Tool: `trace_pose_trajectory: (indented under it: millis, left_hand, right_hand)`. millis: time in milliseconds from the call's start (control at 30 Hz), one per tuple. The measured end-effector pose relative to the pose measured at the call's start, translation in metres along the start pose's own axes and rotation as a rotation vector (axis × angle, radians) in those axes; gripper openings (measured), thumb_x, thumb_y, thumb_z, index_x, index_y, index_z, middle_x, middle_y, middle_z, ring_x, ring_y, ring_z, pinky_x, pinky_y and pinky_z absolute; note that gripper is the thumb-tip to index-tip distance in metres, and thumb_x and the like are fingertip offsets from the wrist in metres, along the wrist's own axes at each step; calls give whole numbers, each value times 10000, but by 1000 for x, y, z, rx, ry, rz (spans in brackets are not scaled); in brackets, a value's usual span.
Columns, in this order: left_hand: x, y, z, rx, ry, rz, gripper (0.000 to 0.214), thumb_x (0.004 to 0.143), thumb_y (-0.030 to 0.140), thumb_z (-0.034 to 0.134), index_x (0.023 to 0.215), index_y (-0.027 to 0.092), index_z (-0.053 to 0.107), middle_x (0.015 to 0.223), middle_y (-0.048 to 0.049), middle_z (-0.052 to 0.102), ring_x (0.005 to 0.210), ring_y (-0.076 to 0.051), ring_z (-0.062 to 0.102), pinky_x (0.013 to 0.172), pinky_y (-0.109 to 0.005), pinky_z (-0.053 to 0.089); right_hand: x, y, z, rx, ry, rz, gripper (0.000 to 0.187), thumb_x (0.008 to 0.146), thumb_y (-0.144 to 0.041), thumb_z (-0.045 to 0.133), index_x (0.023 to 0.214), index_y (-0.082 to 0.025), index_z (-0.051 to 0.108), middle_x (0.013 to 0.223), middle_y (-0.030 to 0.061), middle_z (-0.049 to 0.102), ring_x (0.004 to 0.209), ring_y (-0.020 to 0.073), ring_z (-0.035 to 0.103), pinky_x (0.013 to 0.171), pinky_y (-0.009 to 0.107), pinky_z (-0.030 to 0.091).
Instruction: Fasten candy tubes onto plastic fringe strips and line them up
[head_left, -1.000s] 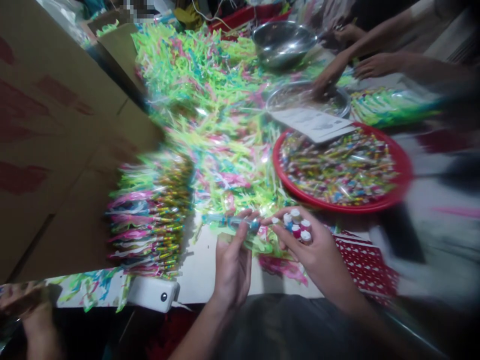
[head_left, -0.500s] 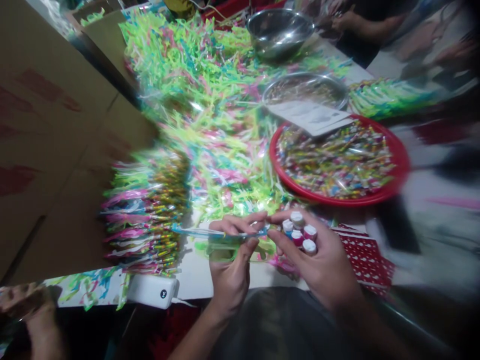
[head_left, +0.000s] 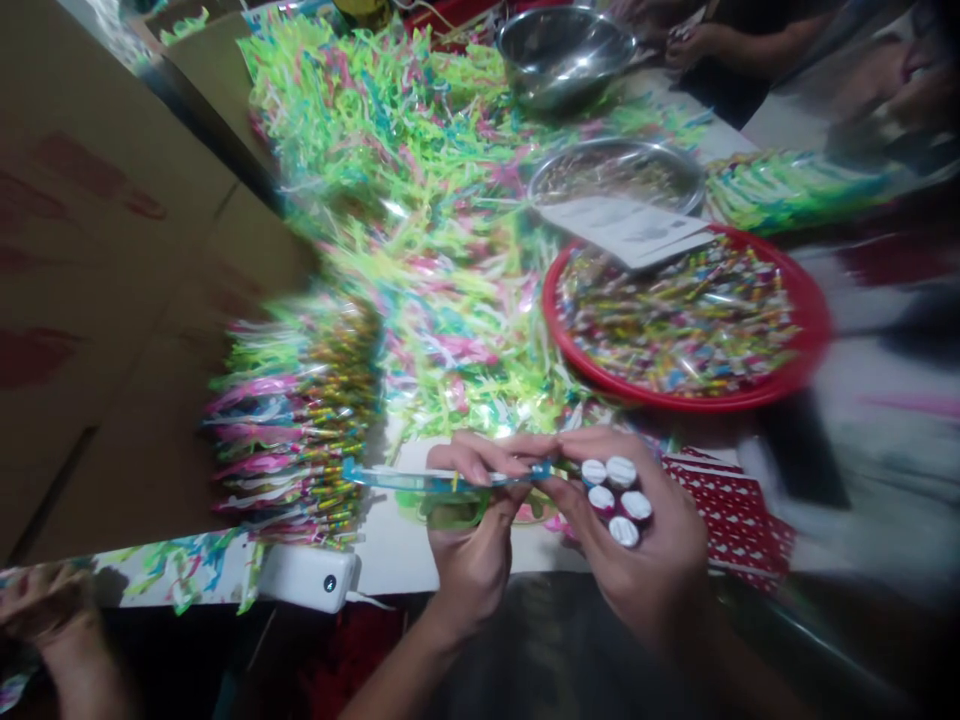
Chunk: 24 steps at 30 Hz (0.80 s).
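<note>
My left hand is closed around a long thin blue-and-white plastic strip, which lies level across its fingers and points left. A bright green plastic piece shows under those fingers. Against the left fingertips, the thumb and forefinger of my right hand pinch together at the strip's right end. Several small tubes with round white ends are bunched in the palm of that same hand, ends facing up. The exact contact between the fingertips is blurred.
Green, pink and white plastic strips cover the table. A stacked row of them lies by a cardboard box. Nearby are a red basin, steel bowls, a white power bank and another person's hand.
Both hands have come closer together, and the strip's right end is now between the fingertips. The tubes in my right hand have tipped so their white ends face me more.
</note>
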<state>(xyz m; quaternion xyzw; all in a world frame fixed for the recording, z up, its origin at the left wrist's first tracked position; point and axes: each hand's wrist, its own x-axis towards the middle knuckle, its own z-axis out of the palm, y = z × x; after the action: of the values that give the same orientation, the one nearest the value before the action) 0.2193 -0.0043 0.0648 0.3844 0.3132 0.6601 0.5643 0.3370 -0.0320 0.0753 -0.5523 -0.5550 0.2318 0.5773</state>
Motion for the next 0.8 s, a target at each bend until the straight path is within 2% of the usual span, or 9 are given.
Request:
trace_pose_trajectory:
  millis: [67, 167, 333, 400, 500, 567, 633, 700, 800]
  left_hand:
    - [0, 1, 0, 21, 41, -11, 292, 848, 136, 826, 894, 236, 555, 857, 42, 640, 979, -159, 744, 954, -303, 631]
    - [0, 1, -2, 39, 50, -25, 281, 842, 118, 823, 913, 232, 575, 861, 32, 636, 1010, -184, 746, 974, -326, 622]
    - [2, -1, -5, 54, 59, -33, 265, 839, 160, 837, 892, 243, 591, 845, 43, 623, 1012, -182, 733, 976, -335, 612]
    - [0, -4, -5, 105, 95, -45, 272, 818, 216, 866, 880, 230, 601, 834, 24, 625, 1022, -208, 730, 988, -364, 606]
    - [-8, -15, -9, 187, 62, -94, 211, 874, 343, 827, 907, 215, 663, 881, -27, 691, 1076, -241, 722, 1039, -396, 567]
    - [-14, -25, -15, 206, 68, -196, 278, 947, 476, 727, 968, 199, 707, 961, -66, 745, 1098, -249, 721, 1037, -392, 552]
    - [-16, -36, -25, 277, 190, -326, 412, 981, 587, 631, 1037, 191, 729, 1062, -82, 768, 1129, -245, 711, 1011, -360, 544]
    - [-14, -43, -39, 372, 324, -410, 509, 983, 663, 569, 1066, 187, 730, 1128, -85, 765, 1151, -232, 695, 961, -313, 542]
    - [-7, -44, -60, 285, 355, -520, 636, 953, 770, 500, 1058, 166, 670, 1007, -108, 765, 967, -233, 735, 715, -274, 558]
  right_hand:
    - [3, 1, -1, -17, 1, -89, 265, 908, -101, 722, 1111, -246, 635, 1069, -22, 718, 1022, 81, 695, 929, 127, 527]
    - [7, 1, -3, -45, -16, -127, 262, 902, -91, 724, 1101, -230, 625, 1073, -2, 705, 995, 96, 699, 910, 155, 538]
    - [6, -1, -4, -66, -141, -4, 184, 948, -149, 692, 1047, -263, 586, 962, -5, 719, 878, 137, 720, 788, 207, 570]
    - [4, -1, -3, -53, -135, -6, 185, 945, -150, 693, 1048, -271, 599, 960, -3, 723, 862, 142, 724, 774, 215, 575]
    - [2, 0, -1, -3, -85, 9, 180, 935, -153, 711, 1057, -273, 656, 988, -5, 744, 908, 142, 731, 814, 218, 574]
    - [5, 3, -1, 32, -84, 107, 112, 946, -206, 722, 1039, -267, 703, 965, -7, 759, 864, 134, 726, 769, 210, 565]
    - [11, 8, -3, 57, -87, 271, 74, 956, -311, 733, 995, -249, 740, 840, -10, 738, 723, 123, 685, 657, 210, 538]
    - [19, 16, -7, 88, -114, 420, 190, 944, -414, 743, 985, -229, 758, 716, -20, 676, 602, 116, 609, 556, 218, 487]
    - [28, 30, -13, 143, -176, 536, 305, 921, -476, 756, 1069, -209, 748, 708, -21, 656, 573, 116, 582, 517, 222, 450]
